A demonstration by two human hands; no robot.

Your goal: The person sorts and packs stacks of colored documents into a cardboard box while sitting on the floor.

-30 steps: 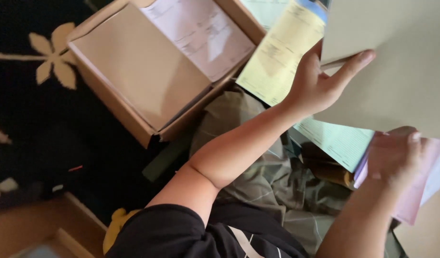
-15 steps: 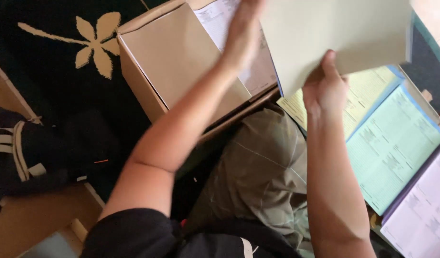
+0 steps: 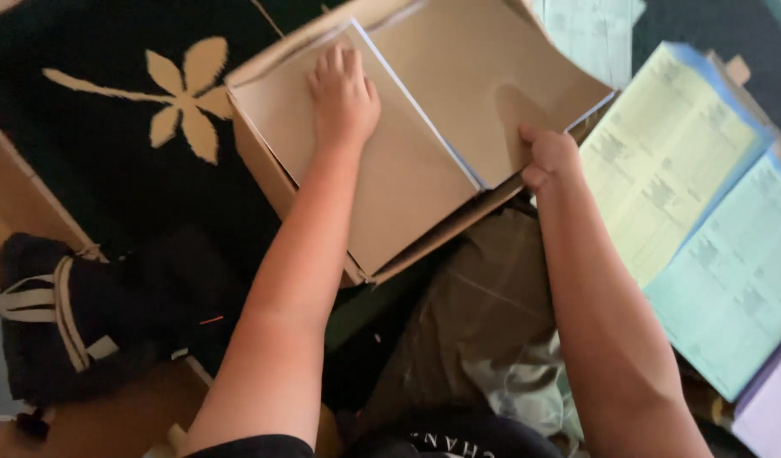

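The box (image 3: 263, 161) is matt brown cardboard, and the stiff board sheet (image 3: 484, 93) lying in it is the same dull tan (white along its cut edge). The forms (image 3: 662, 161) are thin, smooth pastel paper; the rug (image 3: 111, 161) looks soft, woven cloth.

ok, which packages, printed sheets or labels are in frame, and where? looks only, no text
Cardboard box: top centre on the dark rug, brown, rectangular, open.
Brown sheet: lying in the box, left hand flat on it.
Second brown sheet: white-edged, overlapping the first, right hand at its lower edge.
Yellow form: right, printed, on a blue backing.
Green form: lower right, printed.
Pale purple sheet: bottom right corner.
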